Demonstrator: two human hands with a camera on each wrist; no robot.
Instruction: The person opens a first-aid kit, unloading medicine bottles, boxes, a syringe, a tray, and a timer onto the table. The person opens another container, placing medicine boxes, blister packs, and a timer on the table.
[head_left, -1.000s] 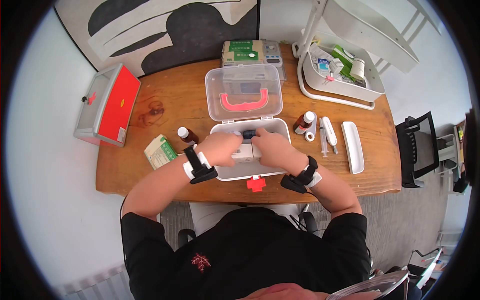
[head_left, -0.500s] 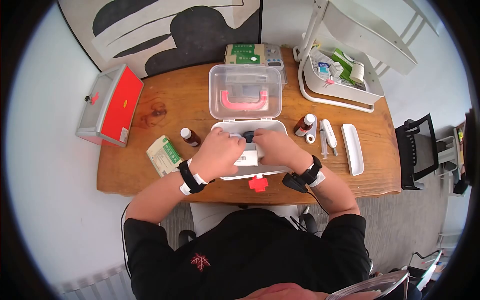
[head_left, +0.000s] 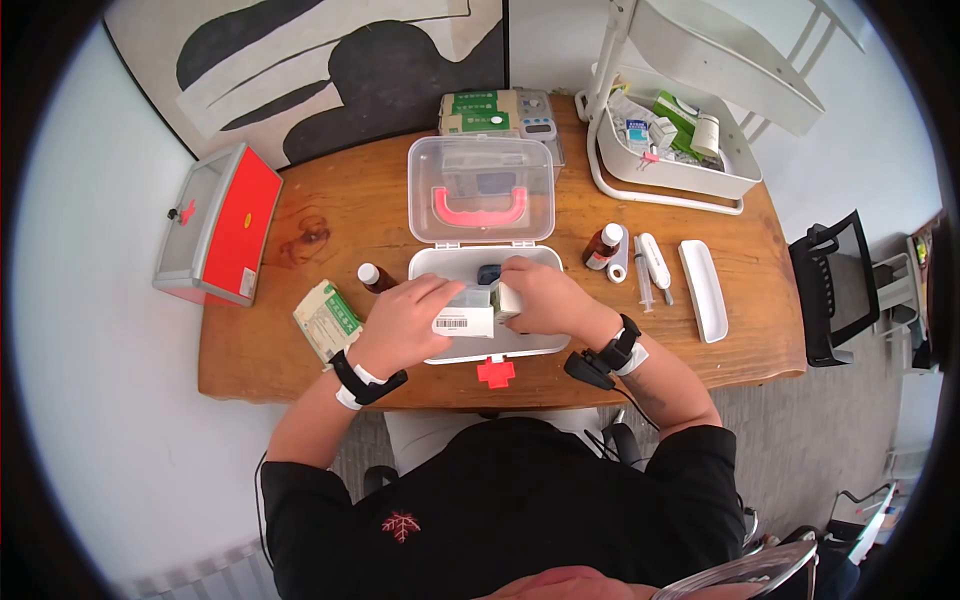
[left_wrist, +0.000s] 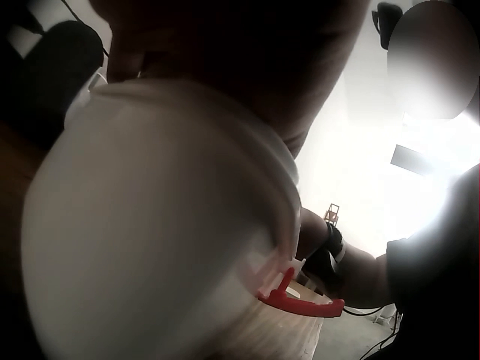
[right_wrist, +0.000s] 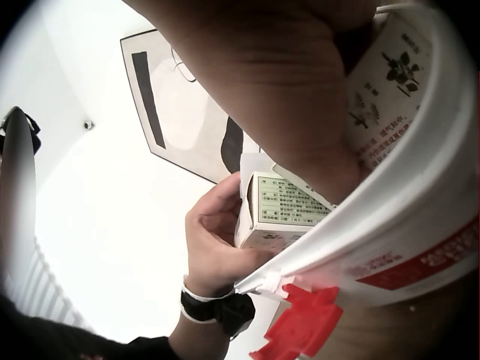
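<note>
The left hand gripped a light, crushable carton by its sides over the open kit, while the right hand, at three o'clock, clasped another box inside.

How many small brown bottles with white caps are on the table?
2. One brown bottle stands left of the open white case; the other bottle stands to its right. More may be hidden in the case.

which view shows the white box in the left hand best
The head view: the white box, barcode up, sits whole in the left hand over the open case. The right wrist view shows its printed end closer; the left wrist view doesn't show it.
</note>
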